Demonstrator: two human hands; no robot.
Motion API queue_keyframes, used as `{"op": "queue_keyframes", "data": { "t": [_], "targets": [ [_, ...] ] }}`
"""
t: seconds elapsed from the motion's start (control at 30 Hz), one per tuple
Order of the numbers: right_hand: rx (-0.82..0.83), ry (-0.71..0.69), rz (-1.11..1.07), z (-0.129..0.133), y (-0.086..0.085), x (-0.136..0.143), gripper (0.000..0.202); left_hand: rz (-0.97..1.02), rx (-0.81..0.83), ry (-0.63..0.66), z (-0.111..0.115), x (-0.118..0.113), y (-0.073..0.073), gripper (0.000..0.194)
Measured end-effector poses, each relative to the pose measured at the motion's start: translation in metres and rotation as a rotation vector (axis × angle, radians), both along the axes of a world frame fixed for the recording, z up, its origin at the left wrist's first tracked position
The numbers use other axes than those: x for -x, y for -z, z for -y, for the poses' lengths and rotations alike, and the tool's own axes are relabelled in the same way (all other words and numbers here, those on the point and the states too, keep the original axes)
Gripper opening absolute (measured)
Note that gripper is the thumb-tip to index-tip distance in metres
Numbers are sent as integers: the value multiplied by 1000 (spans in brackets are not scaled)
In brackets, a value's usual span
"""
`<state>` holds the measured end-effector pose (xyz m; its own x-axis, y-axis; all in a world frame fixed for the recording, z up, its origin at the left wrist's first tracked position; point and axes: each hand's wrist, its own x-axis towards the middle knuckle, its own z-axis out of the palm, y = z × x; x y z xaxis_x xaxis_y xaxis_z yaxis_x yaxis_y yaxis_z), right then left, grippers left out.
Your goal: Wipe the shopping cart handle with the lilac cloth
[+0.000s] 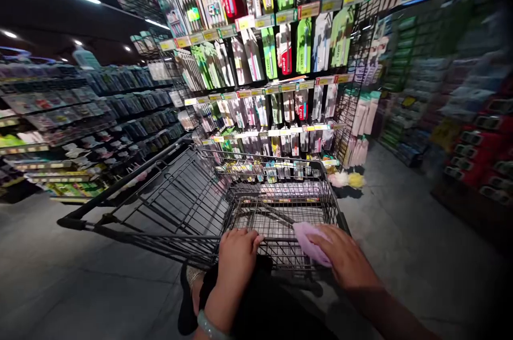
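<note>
A black wire shopping cart (192,206) stands right in front of me, its side rails running away to the left. My left hand (239,244) is wrapped over the cart's near rim, with the thumb lying along the bar. In my right hand (340,252) is a pale purple cloth (310,244), bunched under the fingers and pressed against the same rim farther right. Part of the cloth hangs over the wire side. The palm hides the rest of it.
Ahead rises a display rack (260,83) hung with packaged toothbrushes in green, red and white. Shelves of goods (100,110) line the left side. More stocked racks (481,153) stand at the right, and dark grey floor (120,276) surrounds the cart.
</note>
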<state>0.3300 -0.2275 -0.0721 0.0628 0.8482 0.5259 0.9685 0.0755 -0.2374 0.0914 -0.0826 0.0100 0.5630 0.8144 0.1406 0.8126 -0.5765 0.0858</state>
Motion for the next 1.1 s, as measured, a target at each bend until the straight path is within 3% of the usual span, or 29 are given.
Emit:
{"op": "queue_keyframes", "data": {
  "t": [0.1, 0.17, 0.27, 0.33, 0.43, 0.53, 0.6, 0.73, 0.93, 1.1],
  "targets": [
    [-18, -134, -11, -11, 2, 20, 69, 22, -54, 40, 8, -18, 1, 27],
    [57, -175, -73, -23, -11, 28, 72, 38, -21, 134, 14, -31, 3, 34],
    [220, -138, -156, -30, -38, 16, 72, 52, 124, 201, 17, -41, 8, 40],
    [268, -57, -142, -22, -45, 3, 68, 80, 159, 211, 16, -42, 9, 38],
    [162, 26, -37, -2, -33, -2, 60, 91, 129, 214, 16, -40, 11, 31],
    [51, -61, 59, 10, -18, -1, 55, 41, 87, 170, 18, -41, 12, 25],
    [84, -91, 49, 9, -20, -6, 57, 50, 95, 170, 18, -43, 12, 24],
    [225, 48, -31, -3, -36, -12, 57, 108, 122, 199, 20, -46, 10, 25],
    [16, -114, 85, -4, -24, 14, 66, 45, 69, 174, 24, -46, 6, 24],
    [128, 154, 34, 2, -36, -18, 60, 124, 92, 194, 26, -45, 7, 23]
  ]
}}
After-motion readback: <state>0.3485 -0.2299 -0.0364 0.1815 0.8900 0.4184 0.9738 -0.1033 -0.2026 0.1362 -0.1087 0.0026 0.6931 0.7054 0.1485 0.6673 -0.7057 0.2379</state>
